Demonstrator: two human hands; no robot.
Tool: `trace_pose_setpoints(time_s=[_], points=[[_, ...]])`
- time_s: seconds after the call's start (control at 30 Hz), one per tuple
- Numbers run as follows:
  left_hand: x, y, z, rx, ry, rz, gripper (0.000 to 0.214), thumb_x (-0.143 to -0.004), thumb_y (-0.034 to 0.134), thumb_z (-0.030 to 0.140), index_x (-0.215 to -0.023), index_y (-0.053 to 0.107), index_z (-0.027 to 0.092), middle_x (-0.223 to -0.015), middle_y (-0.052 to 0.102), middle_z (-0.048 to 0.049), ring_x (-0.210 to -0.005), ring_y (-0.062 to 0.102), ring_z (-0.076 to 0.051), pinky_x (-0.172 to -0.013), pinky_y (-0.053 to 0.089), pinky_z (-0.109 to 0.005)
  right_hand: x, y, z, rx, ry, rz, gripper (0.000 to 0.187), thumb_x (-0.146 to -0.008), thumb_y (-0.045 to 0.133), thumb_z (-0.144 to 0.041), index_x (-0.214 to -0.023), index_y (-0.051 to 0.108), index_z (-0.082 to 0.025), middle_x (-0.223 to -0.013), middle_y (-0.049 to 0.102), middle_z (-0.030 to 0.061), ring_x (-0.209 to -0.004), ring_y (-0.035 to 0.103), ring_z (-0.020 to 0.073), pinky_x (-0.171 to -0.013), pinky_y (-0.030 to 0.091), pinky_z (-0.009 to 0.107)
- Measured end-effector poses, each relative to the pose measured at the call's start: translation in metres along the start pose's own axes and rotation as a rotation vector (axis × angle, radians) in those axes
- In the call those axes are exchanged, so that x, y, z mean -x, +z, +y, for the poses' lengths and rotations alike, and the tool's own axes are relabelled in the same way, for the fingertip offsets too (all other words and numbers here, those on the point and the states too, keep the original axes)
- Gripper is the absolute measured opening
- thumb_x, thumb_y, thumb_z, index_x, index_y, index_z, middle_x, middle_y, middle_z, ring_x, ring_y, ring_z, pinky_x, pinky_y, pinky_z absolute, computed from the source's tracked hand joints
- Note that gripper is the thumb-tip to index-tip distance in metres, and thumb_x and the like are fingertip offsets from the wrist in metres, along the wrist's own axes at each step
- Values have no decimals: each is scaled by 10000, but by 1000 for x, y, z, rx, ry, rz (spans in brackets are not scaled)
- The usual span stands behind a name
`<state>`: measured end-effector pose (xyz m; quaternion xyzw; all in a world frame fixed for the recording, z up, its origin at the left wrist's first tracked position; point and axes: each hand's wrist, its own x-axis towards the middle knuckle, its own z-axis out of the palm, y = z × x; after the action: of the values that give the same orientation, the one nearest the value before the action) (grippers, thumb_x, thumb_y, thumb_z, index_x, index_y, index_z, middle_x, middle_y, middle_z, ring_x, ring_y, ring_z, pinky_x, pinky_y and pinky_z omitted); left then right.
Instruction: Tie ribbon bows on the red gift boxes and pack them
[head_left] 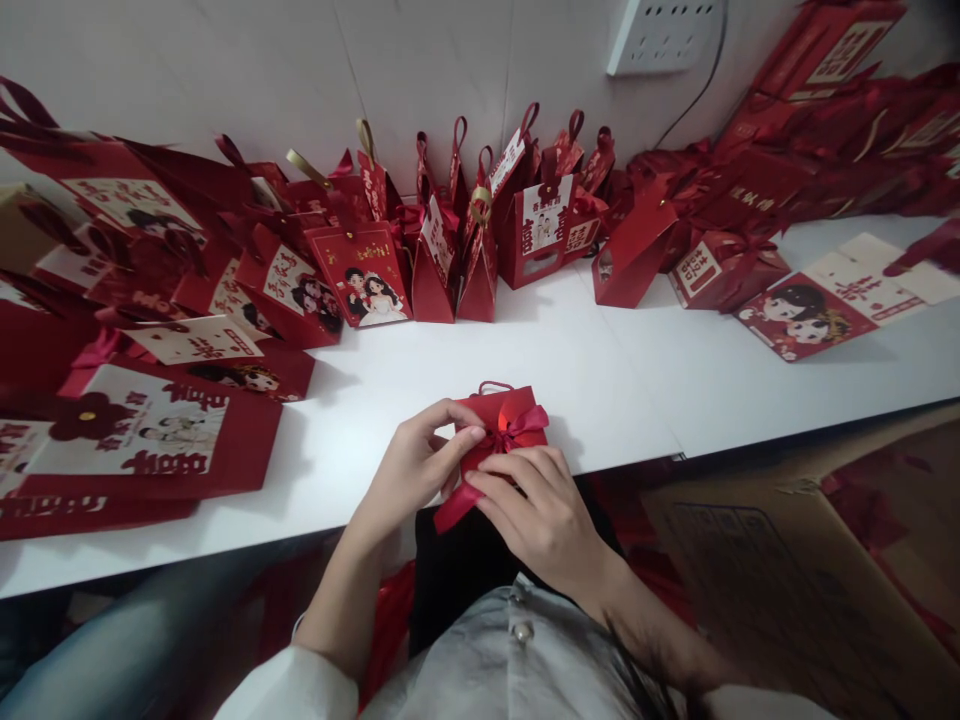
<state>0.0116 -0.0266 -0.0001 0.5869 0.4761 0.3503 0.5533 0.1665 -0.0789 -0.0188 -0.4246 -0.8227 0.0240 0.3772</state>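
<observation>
A small red gift box (491, 403) with a thin cord handle rests at the front edge of the white table. A shiny red ribbon (525, 425) is formed into a bow on its front, and one ribbon tail (455, 508) hangs towards me. My left hand (420, 455) is closed at the box's left side, its thumb and forefinger pinching the ribbon by the knot. Below the bow, my right hand (536, 505) has its fingertips closed on the ribbon near that tail. My fingers partly cover the knot and the lower box.
Red wedding gift boxes (367, 275) line the wall, with larger ones (157, 430) at left. At right, a red-sleeved hand (926, 250) touches a flat printed box (814, 315). An open cardboard carton (750, 560) stands below the table edge. A power strip (664, 38) hangs on the wall.
</observation>
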Motion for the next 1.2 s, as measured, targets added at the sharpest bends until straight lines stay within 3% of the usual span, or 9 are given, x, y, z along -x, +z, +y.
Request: trace_pose_setpoints(time_s=[0.1, 0.37, 0.5, 0.63, 0.8, 0.97, 1.03, 1.2], points=[[0, 0, 3, 141, -57, -68, 224, -808, 609, 387, -844, 540, 178, -675, 568, 40, -272, 411, -18, -260, 230, -155, 1, 2, 1, -87, 33, 62, 175, -865, 502, -75, -863, 655, -160, -823, 677, 49, -800, 561, 172, -748, 443, 335], [-9, -9, 1, 351, -145, -240, 256, -809, 614, 412, -838, 530, 172, -587, 519, 60, -226, 329, 4, -242, 125, -130, 1, -2, 7, -279, 119, 67, 183, -868, 464, -86, -866, 630, -164, -809, 673, 57, -786, 585, 171, -724, 482, 343], [-11, -12, -1, 326, -90, -153, 245, -791, 651, 375, -851, 531, 170, -738, 556, 36, -260, 326, 37, -260, 126, -126, 2, -4, 8, -313, 100, 53, 176, -865, 474, -85, -892, 625, -169, -825, 686, 53, -785, 597, 170, -729, 486, 350], [-7, -14, -2, 260, -60, -113, 219, -787, 667, 336, -864, 538, 176, -732, 532, 47, -300, 358, 33, -290, 195, -119, 5, -7, 12, -407, 29, 107, 197, -813, 507, -57, -899, 636, -178, -895, 682, 75, -895, 594, 198, -785, 514, 380], [-6, -19, -3, 228, -87, -87, 268, -774, 676, 377, -797, 512, 165, -752, 584, 20, -250, 311, 39, -258, 119, -130, 10, -10, 19, -492, -45, 147, 261, -722, 505, -13, -869, 645, -177, -922, 671, 89, -1003, 579, 220, -828, 528, 390], [-5, -16, 2, 231, -111, -52, 339, -717, 724, 390, -722, 473, 162, -664, 582, 39, -207, 287, 32, -242, 73, -124, 15, -27, 21, -576, -117, 36, 213, -722, 479, -206, -870, 629, -177, -846, 689, 71, -947, 617, 227, -966, 417, 493], [-3, -12, 5, 216, -105, -58, 328, -726, 718, 379, -712, 473, 161, -607, 564, 54, -204, 287, 28, -242, 81, -118, 15, -35, 21, -613, -113, 55, 195, -761, 470, -282, -833, 620, -181, -778, 689, 54, -883, 630, 217, -995, 369, 508], [1, -3, 6, 229, -66, -45, 320, -750, 698, 387, -719, 470, 164, -502, 514, 87, -199, 280, 20, -250, 99, -105, -4, -37, 21, -387, 47, 159, 104, -842, 528, -169, -773, 604, -187, -765, 682, 37, -776, 603, 175, -800, 458, 372]])
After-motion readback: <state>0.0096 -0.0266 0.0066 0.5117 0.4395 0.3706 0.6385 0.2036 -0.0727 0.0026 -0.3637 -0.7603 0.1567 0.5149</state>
